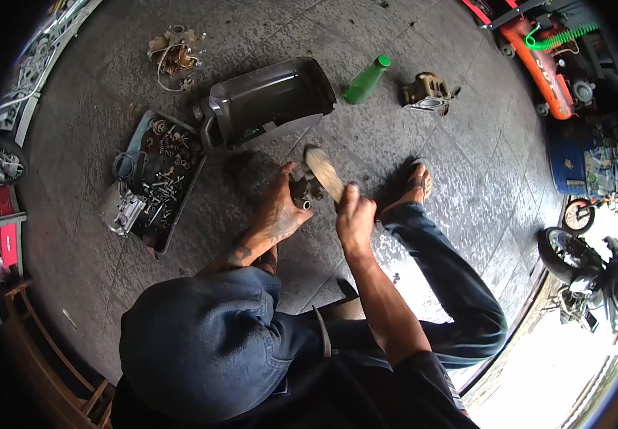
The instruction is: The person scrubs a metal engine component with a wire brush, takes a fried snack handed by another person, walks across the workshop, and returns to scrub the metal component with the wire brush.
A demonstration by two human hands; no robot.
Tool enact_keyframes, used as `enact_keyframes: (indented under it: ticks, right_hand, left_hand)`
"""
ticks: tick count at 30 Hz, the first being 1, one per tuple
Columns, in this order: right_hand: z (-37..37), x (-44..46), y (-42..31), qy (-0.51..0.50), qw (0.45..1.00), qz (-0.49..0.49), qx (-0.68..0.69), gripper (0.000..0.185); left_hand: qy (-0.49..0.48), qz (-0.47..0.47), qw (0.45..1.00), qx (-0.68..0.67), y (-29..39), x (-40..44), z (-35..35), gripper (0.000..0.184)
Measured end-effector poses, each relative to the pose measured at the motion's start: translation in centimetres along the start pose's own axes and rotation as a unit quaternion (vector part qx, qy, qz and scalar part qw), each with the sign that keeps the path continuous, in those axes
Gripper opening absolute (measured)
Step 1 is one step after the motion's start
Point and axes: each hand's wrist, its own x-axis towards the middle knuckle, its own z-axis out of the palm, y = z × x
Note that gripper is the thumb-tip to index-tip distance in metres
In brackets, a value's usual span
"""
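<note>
My left hand [285,207] is closed around a small, dark metal engine part [307,190], holding it low near the floor. A round, light-rimmed opening on the part faces up near my thumb. In my closed right hand [355,218] is the handle of a wooden-backed brush [325,171]. Its broad end lies over or against the engine part's upper right side; its bristles are hidden, and I cannot tell whether they touch. Just beyond my hands sits a dark, open plastic container [270,136], lying on its side with some liquid inside.
A tray [180,214] of bolts, springs and metal parts lies left. Beyond are an engine part with a hose [177,53], a green bottle [367,80] and an engine cylinder [427,93]. My bare foot [417,187] rests right. A motorcycle [595,272] stands far right.
</note>
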Motion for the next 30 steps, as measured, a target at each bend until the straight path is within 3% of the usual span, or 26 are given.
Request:
enact_keyframes:
  ticks: [1,2,5,6,8,9,10,12,13,14,16,18,20,22,24,25,26,27,28,30]
  right_hand:
    - [0.4,-0.4,0.7,0.010,0.998,-0.021,-0.065,0.050]
    - [1.3,-1.4,3.9,0.037,0.996,-0.047,-0.070,0.052]
    - [1.1,-3.1,9.0,-0.007,0.987,0.116,-0.113,0.058]
    - [0.9,-3.2,9.1,0.005,0.989,0.137,-0.061,0.059]
    - [0.3,-2.0,4.2,0.034,0.994,0.099,0.006,0.058]
    - [0.0,-1.2,0.3,0.062,0.997,0.030,0.045,0.054]
    - [0.4,-0.7,-1.5,0.105,0.993,-0.043,0.028,0.039]
    - [2.0,0.2,1.9,0.011,0.991,-0.095,-0.090,0.024]
    - [2.8,-1.1,5.8,0.037,0.972,-0.158,-0.173,0.014]
    - [3.0,-2.2,7.0,0.076,0.967,-0.133,-0.201,0.024]
    - [1.9,-3.3,7.0,0.011,0.998,0.032,-0.059,0.038]
    - [1.6,-2.6,5.9,0.006,0.991,0.132,-0.028,0.050]
    - [1.5,-0.9,1.1,0.063,0.998,-0.018,-0.025,0.045]
    - [2.7,-0.7,2.3,0.071,0.987,-0.084,-0.113,0.044]
    - [3.0,-3.2,7.2,0.044,0.998,0.041,-0.032,0.053]
    - [2.8,-3.4,8.4,0.042,0.995,0.071,-0.057,0.055]
    - [2.6,-4.8,9.3,0.039,0.988,0.120,-0.085,0.057]
    - [2.2,-4.7,8.0,0.067,0.987,0.149,0.003,0.060]
    - [1.6,-3.7,6.3,0.046,0.991,0.127,0.015,0.060]
    - [1.7,-1.3,2.5,0.124,0.992,0.009,-0.022,0.059]
  left_hand:
    - [0.002,-0.019,0.997,-0.081,0.4,0.0,-0.2,0.086]
    - [0.004,-0.012,0.997,-0.077,0.1,0.1,-0.7,0.086]
    - [0.043,-0.026,0.998,-0.026,-0.8,0.1,-1.6,0.091]
    - [0.041,-0.030,0.998,-0.028,-1.1,0.3,-1.3,0.091]
    - [0.069,0.046,0.995,0.047,-1.6,0.2,-0.3,0.094]
    - [0.023,0.013,1.000,0.001,-1.1,0.2,-0.2,0.096]
    - [0.020,0.016,1.000,0.001,-0.6,0.3,-0.1,0.096]
    - [0.019,0.028,0.997,-0.069,0.3,0.1,-0.4,0.097]
    - [0.050,0.068,0.996,-0.017,0.6,0.2,-1.0,0.096]
    - [0.070,0.079,0.994,-0.021,0.1,0.8,-1.1,0.096]
    - [0.086,0.052,0.994,0.032,-1.0,0.0,-0.9,0.100]
    - [0.052,0.011,0.998,0.035,-1.2,-0.1,-0.6,0.101]
    - [0.022,0.044,0.997,0.054,-0.4,-0.1,-0.2,0.100]
    - [0.036,0.084,0.994,0.055,-0.4,-0.2,-0.1,0.098]
    - [0.084,0.099,0.991,0.037,-0.8,0.2,-0.5,0.100]
    - [0.104,0.098,0.987,0.072,-1.9,0.3,-0.2,0.101]
    - [0.098,0.089,0.989,0.069,-1.5,0.0,-0.1,0.101]
    - [0.065,0.061,0.994,0.070,-0.6,-0.3,-0.2,0.101]
    - [0.041,0.035,0.996,0.073,-0.4,-0.1,-0.3,0.101]
    - [0.041,0.069,0.995,0.064,-1.1,-0.3,0.5,0.101]
